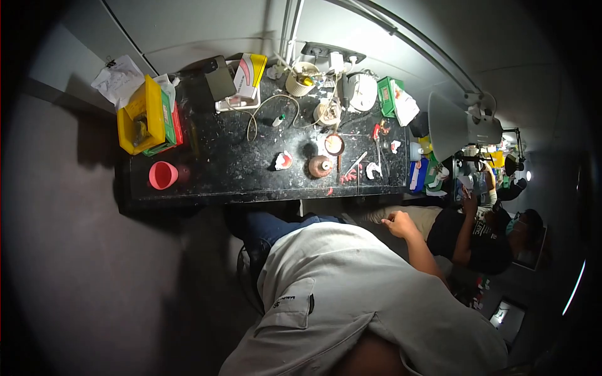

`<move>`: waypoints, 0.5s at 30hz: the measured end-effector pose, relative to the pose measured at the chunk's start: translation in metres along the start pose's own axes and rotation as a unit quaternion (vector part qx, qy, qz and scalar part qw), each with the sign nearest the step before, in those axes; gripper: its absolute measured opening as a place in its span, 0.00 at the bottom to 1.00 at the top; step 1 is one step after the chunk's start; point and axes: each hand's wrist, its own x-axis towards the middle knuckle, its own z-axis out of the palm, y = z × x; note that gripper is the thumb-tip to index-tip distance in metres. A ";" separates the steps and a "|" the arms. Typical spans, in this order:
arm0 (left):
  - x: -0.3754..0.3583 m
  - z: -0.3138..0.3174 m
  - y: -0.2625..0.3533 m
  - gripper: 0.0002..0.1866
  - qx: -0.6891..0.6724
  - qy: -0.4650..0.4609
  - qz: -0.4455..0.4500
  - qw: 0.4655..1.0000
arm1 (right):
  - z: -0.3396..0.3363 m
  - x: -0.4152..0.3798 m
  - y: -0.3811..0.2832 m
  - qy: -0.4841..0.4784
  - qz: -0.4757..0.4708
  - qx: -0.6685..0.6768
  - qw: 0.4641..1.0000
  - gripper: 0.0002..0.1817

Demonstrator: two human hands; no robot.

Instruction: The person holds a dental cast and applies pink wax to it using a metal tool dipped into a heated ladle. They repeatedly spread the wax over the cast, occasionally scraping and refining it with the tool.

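- Right hand (pixel 401 224): fingers bent; I can't tell whether the grip holds anything.
- White curved piece (pixel 374 170) lies ahead, slightly left, on the desk (pixel 219 178), nearer this hand.
- Beside it, a slim tool (pixel 357 161) slants away rightward.
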 end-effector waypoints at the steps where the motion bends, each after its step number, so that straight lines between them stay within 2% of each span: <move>1: 0.002 -0.003 -0.001 0.20 0.003 -0.003 -0.007 1.000 | 0.000 -0.001 -0.007 -0.010 -0.009 -0.001 1.000 0.22; 6: 0.012 -0.016 -0.010 0.20 0.023 -0.024 -0.037 0.999 | 0.012 -0.009 -0.023 -0.046 0.048 0.020 0.998 0.22; 9: 0.016 -0.023 -0.012 0.20 0.028 -0.034 -0.045 0.998 | 0.015 -0.014 -0.031 -0.069 0.035 0.029 0.997 0.23; 11: 0.018 -0.027 -0.013 0.20 0.034 -0.042 -0.049 0.997 | 0.021 -0.014 -0.027 -0.071 0.088 0.094 0.989 0.22; 12: 0.019 -0.029 -0.013 0.20 0.038 -0.046 -0.049 0.997 | 0.025 -0.015 -0.027 -0.062 0.076 0.100 0.990 0.21; 15: 0.023 -0.039 -0.007 0.20 0.055 -0.065 -0.047 0.995 | 0.041 -0.019 -0.031 -0.077 0.123 0.117 0.982 0.19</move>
